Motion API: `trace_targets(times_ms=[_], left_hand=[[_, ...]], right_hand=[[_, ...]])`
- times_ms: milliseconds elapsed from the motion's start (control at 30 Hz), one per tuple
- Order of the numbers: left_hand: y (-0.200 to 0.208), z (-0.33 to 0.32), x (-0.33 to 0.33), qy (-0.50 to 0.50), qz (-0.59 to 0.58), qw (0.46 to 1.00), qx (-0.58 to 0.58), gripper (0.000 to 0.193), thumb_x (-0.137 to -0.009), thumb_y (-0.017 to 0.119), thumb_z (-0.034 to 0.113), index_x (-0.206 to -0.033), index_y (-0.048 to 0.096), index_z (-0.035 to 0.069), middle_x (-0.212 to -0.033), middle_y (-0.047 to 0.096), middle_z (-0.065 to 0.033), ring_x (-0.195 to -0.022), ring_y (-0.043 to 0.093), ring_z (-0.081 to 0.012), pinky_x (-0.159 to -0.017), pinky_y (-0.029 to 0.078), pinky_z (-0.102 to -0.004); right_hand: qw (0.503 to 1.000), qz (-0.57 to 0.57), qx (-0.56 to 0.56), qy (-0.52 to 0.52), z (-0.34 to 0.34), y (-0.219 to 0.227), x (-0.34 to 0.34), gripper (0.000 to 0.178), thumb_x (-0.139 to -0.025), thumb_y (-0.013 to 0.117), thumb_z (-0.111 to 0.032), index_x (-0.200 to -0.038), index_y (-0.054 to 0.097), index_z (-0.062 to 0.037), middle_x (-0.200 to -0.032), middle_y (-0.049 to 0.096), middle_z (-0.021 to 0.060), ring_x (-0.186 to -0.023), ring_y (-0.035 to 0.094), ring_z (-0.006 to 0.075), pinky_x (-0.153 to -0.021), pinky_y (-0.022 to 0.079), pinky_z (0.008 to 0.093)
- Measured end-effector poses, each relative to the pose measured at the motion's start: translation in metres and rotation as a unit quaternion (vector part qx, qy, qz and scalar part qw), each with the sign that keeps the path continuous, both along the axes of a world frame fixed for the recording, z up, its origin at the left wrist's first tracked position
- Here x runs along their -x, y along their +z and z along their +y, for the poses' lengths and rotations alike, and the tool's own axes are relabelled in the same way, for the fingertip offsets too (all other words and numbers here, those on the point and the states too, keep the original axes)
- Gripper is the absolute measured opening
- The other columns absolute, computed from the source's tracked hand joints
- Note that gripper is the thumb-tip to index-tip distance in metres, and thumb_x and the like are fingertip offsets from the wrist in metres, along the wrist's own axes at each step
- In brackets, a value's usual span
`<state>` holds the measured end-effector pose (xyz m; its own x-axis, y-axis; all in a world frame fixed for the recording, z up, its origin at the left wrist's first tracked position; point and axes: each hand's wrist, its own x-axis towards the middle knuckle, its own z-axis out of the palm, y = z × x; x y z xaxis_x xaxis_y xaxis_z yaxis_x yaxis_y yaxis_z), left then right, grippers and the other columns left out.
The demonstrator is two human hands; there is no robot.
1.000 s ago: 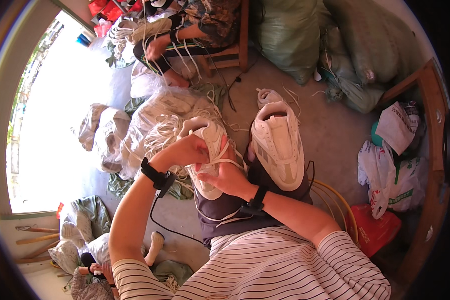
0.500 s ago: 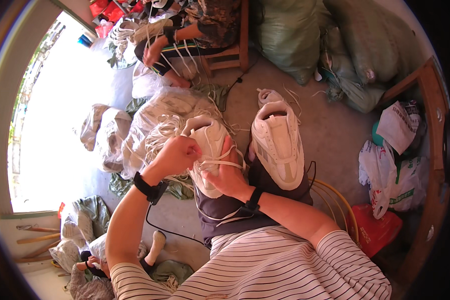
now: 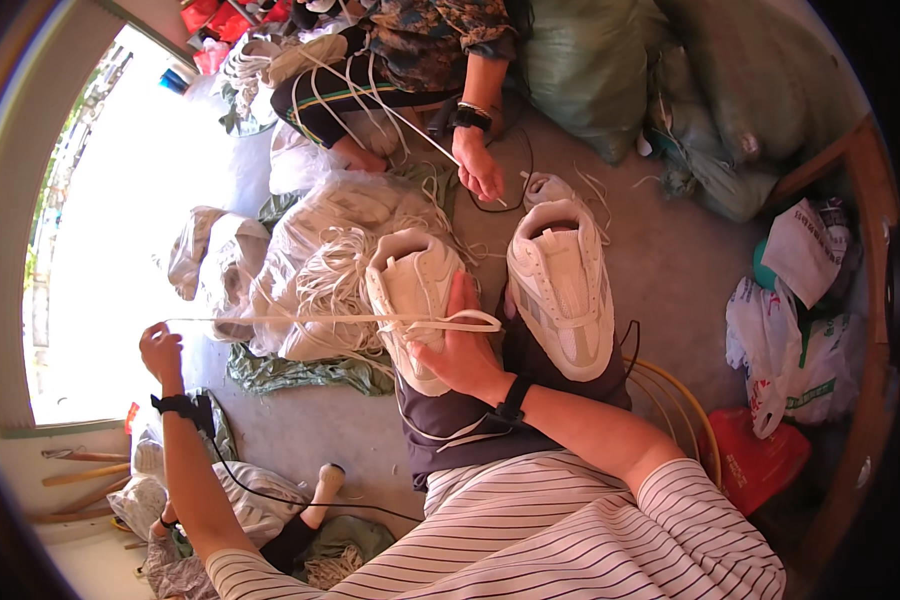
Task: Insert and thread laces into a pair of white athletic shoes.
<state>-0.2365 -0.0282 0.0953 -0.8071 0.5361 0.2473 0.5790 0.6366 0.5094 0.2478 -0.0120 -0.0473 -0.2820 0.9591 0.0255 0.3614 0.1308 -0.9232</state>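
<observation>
A cream sneaker [image 3: 407, 290] rests on my left thigh, toe toward me. My right hand [image 3: 467, 352] wraps round its right side, the thumb over the front of the shoe. Out to the left, my left hand [image 3: 161, 352] is closed on a white shoelace [image 3: 300, 319]. The lace runs taut and nearly level from there to the sneaker, and a loop of it bends round by my right fingers. A second cream sneaker [image 3: 562, 290] lies on my right thigh, untouched, with its toe also toward me.
Loose white laces [image 3: 340, 275] lie heaped on plastic bags beyond the held sneaker. Opposite, a co-worker's hand [image 3: 481, 172] pulls a white lace. Large green sacks [image 3: 585, 75] stand at the far right. Another person [image 3: 170, 545] sits at lower left. A thin cable hangs from my left wrist.
My left hand has swung from the sneaker far out to the left, drawing the lace straight. My right hand stays on the shoe. The co-worker's arm has reached out toward the right.
</observation>
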Motion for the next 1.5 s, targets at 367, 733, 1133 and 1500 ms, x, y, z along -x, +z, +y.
trace_targets(times_ms=[367, 733, 1133, 1500], left_hand=[[-0.064, 0.007, -0.172, -0.315, -0.128, 0.939, -0.042, 0.020, -0.093, 0.061, 0.011, -0.111, 0.067, 0.006, -0.097, 0.064, -0.0032, -0.076, 0.057, -0.0096, -0.064, 0.048, -0.0251], [-0.049, 0.029, -0.306, -0.559, -0.030, 0.826, 0.071, 0.021, -0.076, 0.072, 0.011, -0.095, 0.066, 0.002, -0.089, 0.056, -0.0097, -0.084, 0.056, -0.0273, -0.076, 0.046, -0.0358], [-0.038, 0.021, -0.306, -0.582, 0.028, 0.811, 0.059, 0.020, -0.075, 0.074, 0.007, -0.093, 0.065, 0.006, -0.100, 0.053, -0.0103, -0.093, 0.055, -0.0310, -0.081, 0.046, -0.0401], [-0.031, 0.033, -0.302, -0.582, 0.030, 0.810, 0.070, 0.016, -0.076, 0.069, -0.001, -0.086, 0.057, 0.002, -0.094, 0.053, -0.0129, -0.090, 0.055, -0.0325, -0.077, 0.046, -0.0396]], right_hand=[[1.000, -0.017, 0.017, 0.009, 0.000, 0.006, 0.013, 0.112, -0.078, 0.069, -0.038, -0.150, -0.007, 0.0027, -0.150, 0.004, 0.0395, -0.141, 0.010, 0.0528, -0.115, 0.013, 0.0552], [1.000, 0.002, 0.003, -0.002, -0.007, 0.002, 0.028, 0.110, -0.077, 0.071, -0.033, -0.149, -0.002, 0.0060, -0.148, 0.008, 0.0410, -0.139, 0.015, 0.0532, -0.116, 0.014, 0.0540], [1.000, 0.000, -0.020, -0.003, -0.003, -0.001, 0.019, 0.109, -0.077, 0.073, -0.032, -0.149, 0.001, 0.0060, -0.148, 0.009, 0.0394, -0.138, 0.016, 0.0535, -0.115, 0.017, 0.0535], [1.000, -0.014, -0.020, -0.009, 0.005, -0.001, 0.011, 0.109, -0.078, 0.072, -0.033, -0.150, -0.001, 0.0044, -0.148, 0.008, 0.0398, -0.138, 0.016, 0.0536, -0.115, 0.017, 0.0541]])
